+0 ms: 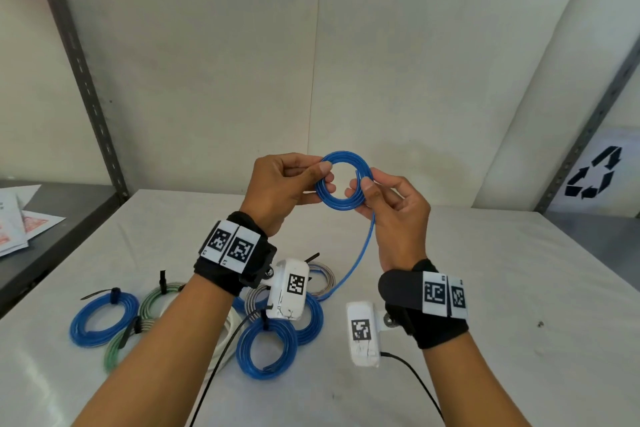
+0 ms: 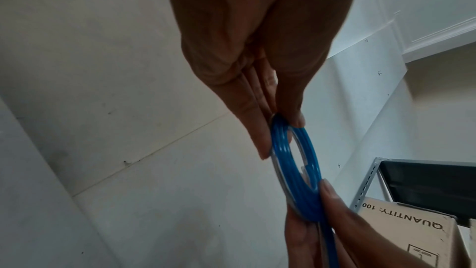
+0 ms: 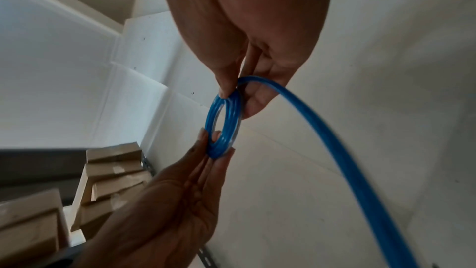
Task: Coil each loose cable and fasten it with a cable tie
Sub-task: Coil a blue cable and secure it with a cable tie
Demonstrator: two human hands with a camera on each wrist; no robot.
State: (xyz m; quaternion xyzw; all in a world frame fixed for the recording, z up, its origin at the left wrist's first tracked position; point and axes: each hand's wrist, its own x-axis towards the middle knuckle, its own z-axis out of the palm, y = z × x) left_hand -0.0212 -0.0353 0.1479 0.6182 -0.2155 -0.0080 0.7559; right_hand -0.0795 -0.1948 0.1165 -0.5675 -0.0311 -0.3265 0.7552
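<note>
A blue cable is wound into a small ring held in the air above the table. My left hand pinches the ring's left side between thumb and fingers. My right hand pinches its right side, thumb on the front. The cable's loose tail hangs from the right hand down to the table; in the right wrist view the tail runs past the camera. Several coiled cables lie on the table below, blue, green and grey, with black cable ties round them.
The white table stands against a white wall. A grey metal shelf post rises at the left, with papers on a lower shelf. Cardboard boxes sit on shelving, and another box shows in the left wrist view.
</note>
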